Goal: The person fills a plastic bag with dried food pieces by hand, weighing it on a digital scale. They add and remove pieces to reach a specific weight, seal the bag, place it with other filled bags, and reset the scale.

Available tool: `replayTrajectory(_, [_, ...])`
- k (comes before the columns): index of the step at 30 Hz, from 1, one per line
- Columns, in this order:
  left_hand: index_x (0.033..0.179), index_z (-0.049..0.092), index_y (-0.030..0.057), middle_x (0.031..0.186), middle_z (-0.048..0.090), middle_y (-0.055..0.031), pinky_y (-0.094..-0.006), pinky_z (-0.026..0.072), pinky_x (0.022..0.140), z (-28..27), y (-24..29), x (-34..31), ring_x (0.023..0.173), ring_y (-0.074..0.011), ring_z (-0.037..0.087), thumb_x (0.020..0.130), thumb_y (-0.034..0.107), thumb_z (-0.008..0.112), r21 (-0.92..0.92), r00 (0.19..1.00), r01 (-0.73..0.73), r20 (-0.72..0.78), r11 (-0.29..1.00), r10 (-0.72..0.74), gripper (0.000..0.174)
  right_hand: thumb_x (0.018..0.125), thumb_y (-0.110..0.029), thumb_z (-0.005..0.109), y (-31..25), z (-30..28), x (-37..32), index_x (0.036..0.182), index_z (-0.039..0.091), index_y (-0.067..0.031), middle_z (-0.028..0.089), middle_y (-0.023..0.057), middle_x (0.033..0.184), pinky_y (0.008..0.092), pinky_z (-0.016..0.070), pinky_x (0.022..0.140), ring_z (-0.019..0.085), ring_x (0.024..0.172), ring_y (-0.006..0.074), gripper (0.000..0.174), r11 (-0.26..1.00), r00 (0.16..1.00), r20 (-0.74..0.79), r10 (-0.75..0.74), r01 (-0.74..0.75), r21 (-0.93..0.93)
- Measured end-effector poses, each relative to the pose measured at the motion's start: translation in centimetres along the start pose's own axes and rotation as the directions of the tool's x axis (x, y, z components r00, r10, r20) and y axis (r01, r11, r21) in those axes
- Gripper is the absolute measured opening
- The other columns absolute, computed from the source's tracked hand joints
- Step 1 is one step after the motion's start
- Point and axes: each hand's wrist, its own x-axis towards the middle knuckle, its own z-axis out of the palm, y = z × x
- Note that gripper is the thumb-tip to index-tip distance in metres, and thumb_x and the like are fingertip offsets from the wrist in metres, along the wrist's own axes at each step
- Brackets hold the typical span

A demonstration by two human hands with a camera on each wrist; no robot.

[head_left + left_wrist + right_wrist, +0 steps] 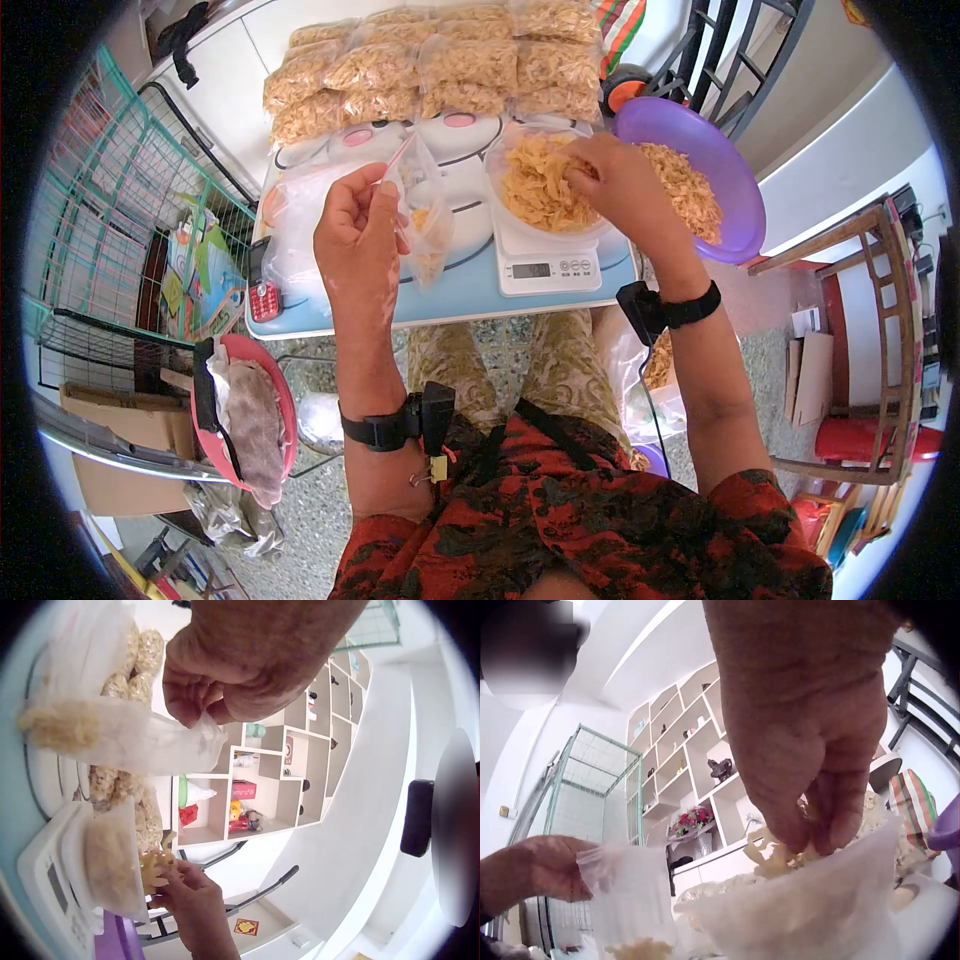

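My left hand (362,225) pinches the top edge of a clear plastic bag (161,742), which hangs upright with a small heap of yellowish dried flakes (64,729) in its bottom. Over a translucent tub (810,919), my right hand (628,185) pinches a clump of the same thin, curled dried pieces (156,866) between thumb and fingers. Loose flakes (540,195) fill much of the tub. It stands on a white digital scale (550,277), whose display is too small to read.
Filled bags (420,65) are stacked along the table's back. A purple basin (735,180) with more flakes stands at the right. Flat plastic bags (300,215) lie left of my left hand, near a small red keypad device (264,300). A wire cage (130,180) stands further left.
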Motion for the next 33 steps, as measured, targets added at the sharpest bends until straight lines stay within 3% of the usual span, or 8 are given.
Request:
replayTrajectory(1, [0.112,0.060,-0.0031,0.079,0.059,-0.0019,-0.0189,0.0417,0.047,0.0,0.0,0.0,0.061,-0.0040,0.052,0.094,0.011,0.060,-0.004,1.000,0.002,-0.001,1.000,-0.002,0.023,0.082,-0.011,0.066,0.0,-0.3,0.1,0.105,0.067,-0.0039,0.066,0.0136,0.087,0.0354,0.0521,0.072,0.065,0.081,0.0285,0.025,0.999,0.998,-0.057,-0.033,0.034,0.018])
replayTrajectory(4, [0.112,0.059,-0.0035,0.080,0.061,-0.0030,-0.0192,0.0427,0.048,0.1,0.0,0.0,0.061,-0.0047,0.053,0.094,0.010,0.060,-0.016,1.000,0.013,-0.013,1.000,-0.013,0.023,0.083,-0.020,0.068,0.0,-0.9,0.3,0.100,0.068,-0.0030,0.066,0.0178,0.084,0.0357,0.0538,0.066,0.067,0.079,0.0265,0.024,0.922,0.967,-0.084,0.242,-0.202,0.331])
replayTrajectory(7, [0.112,0.059,-0.0040,0.081,0.062,-0.0040,-0.0197,0.0443,0.049,0.3,0.2,-0.1,0.061,-0.0058,0.055,0.094,0.010,0.060,-0.015,1.000,0.017,-0.026,1.000,-0.017,0.023,0.087,-0.018,0.069,-0.4,-2.1,0.9,0.103,0.066,0.0011,0.067,0.0114,0.081,0.0286,0.0545,0.062,0.067,0.076,0.0167,0.025,0.697,0.920,0.025,0.392,-0.315,0.644])
replayTrajectory(10, [0.114,0.061,-0.0003,0.079,0.062,-0.0030,-0.0231,0.0485,0.057,0.2,0.2,-0.3,0.067,-0.0077,0.058,0.093,0.019,0.062,0.000,1.000,0.018,0.002,1.000,-0.018,0.029,0.090,-0.013,0.067,-0.7,-2.5,1.0,0.106,0.064,0.0038,0.067,0.0087,0.087,0.0250,0.0566,0.062,0.067,0.081,0.0138,0.023,0.422,0.902,0.068,0.427,-0.265,0.867])
replayTrajectory(16, [0.114,0.061,-0.0002,0.079,0.062,-0.0027,-0.0234,0.0494,0.058,0.0,-0.3,-0.2,0.065,-0.0079,0.058,0.093,0.019,0.062,-0.016,0.999,0.033,0.016,0.999,-0.032,0.028,0.092,-0.007,0.062,-0.4,-2.2,0.9,0.112,0.059,0.0048,0.066,0.0116,0.102,0.0272,0.0606,0.072,0.068,0.086,0.0208,0.023,0.043,0.860,0.192,0.473,-0.240,0.970])
replayTrajectory(22, [0.114,0.061,0.0005,0.080,0.062,-0.0024,-0.0234,0.0499,0.057,0.0,-0.2,-0.3,0.065,-0.0079,0.058,0.094,0.019,0.062,-0.055,0.999,0.042,0.024,0.998,-0.041,0.027,0.093,-0.005,0.060,0.0,-1.8,0.8,0.112,0.059,0.0045,0.066,0.0113,0.103,0.0292,0.0608,0.076,0.068,0.090,0.0219,0.021,-0.066,0.849,0.226,0.478,-0.221,0.973])
replayTrajectory(28, [0.114,0.060,-0.0001,0.078,0.062,-0.0025,-0.0232,0.0496,0.057,0.1,-0.3,-0.5,0.065,-0.0085,0.058,0.094,0.019,0.062,-0.087,0.998,0.046,0.034,0.995,-0.043,0.028,0.093,-0.005,0.060,-0.6,-1.5,0.8,0.112,0.058,0.0053,0.065,0.0115,0.103,0.0295,0.0605,0.078,0.067,0.093,0.0226,0.022,-0.083,0.827,0.226,0.514,-0.214,0.973])
replayTrajectory(33, [0.115,0.059,-0.0012,0.076,0.062,-0.0031,-0.0234,0.0495,0.057,0.3,-0.3,-0.5,0.062,-0.0096,0.058,0.094,0.020,0.062,-0.116,0.998,0.049,0.035,0.992,-0.045,0.031,0.092,-0.004,0.061,-3.2,-2.0,1.4,0.111,0.057,0.0067,0.064,0.0116,0.103,0.0298,0.0607,0.078,0.067,0.091,0.0217,0.022,-0.060,0.865,0.169,0.471,-0.160,0.985])
